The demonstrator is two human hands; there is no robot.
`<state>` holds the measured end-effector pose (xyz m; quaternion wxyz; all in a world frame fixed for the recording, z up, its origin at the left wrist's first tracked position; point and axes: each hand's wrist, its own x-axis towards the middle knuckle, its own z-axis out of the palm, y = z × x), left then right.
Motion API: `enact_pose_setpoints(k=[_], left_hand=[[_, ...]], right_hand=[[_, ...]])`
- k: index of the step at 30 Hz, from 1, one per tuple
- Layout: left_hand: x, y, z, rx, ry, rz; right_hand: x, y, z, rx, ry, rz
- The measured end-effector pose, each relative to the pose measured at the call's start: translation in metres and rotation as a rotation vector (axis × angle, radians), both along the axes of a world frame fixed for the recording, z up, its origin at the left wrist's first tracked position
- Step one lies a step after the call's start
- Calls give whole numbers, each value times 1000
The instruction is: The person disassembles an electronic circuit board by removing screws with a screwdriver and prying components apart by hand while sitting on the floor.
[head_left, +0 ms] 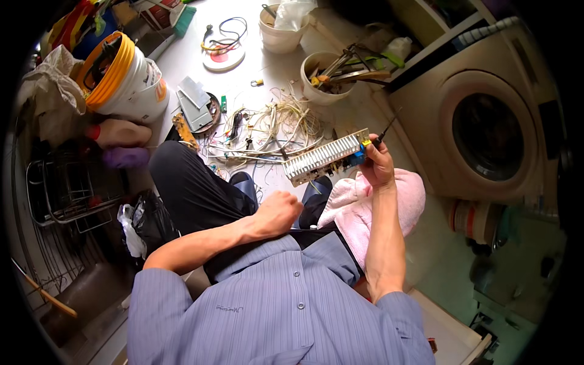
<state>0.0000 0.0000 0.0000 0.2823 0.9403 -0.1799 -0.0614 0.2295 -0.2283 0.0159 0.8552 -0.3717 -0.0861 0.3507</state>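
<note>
My right hand (378, 159) grips the end of a long circuit board with a ribbed silver heat sink (322, 154) and blue and yellow components, along with a slim black-handled tool (380, 137) pointing up. My left hand (280, 212) is closed over my lap, below the board; whether it holds anything is hidden. A pink towel (406, 204) lies over my right leg, behind the right forearm. A tangle of pale wires (286, 121) lies on the floor (188, 48) beyond my feet.
Metal plates (193, 109), a coil of cable on a round disc (224, 58), two white buckets (281, 33) (322, 91) with tools, and a yellow-lidded bucket (137, 85) stand around. A washing machine (426, 115) is at the right; a wire rack (67, 194) at the left.
</note>
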Motion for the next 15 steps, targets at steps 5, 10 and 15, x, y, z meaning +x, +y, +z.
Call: enact_pose_setpoints(k=[5, 10, 15], left_hand=[[37, 46, 2, -132, 211, 541], [74, 70, 40, -660, 419, 569], [80, 44, 86, -605, 461, 365]], right_hand=[[1, 6, 9, -13, -56, 71], [2, 12, 6, -98, -62, 68], [-1, 24, 6, -312, -64, -2]])
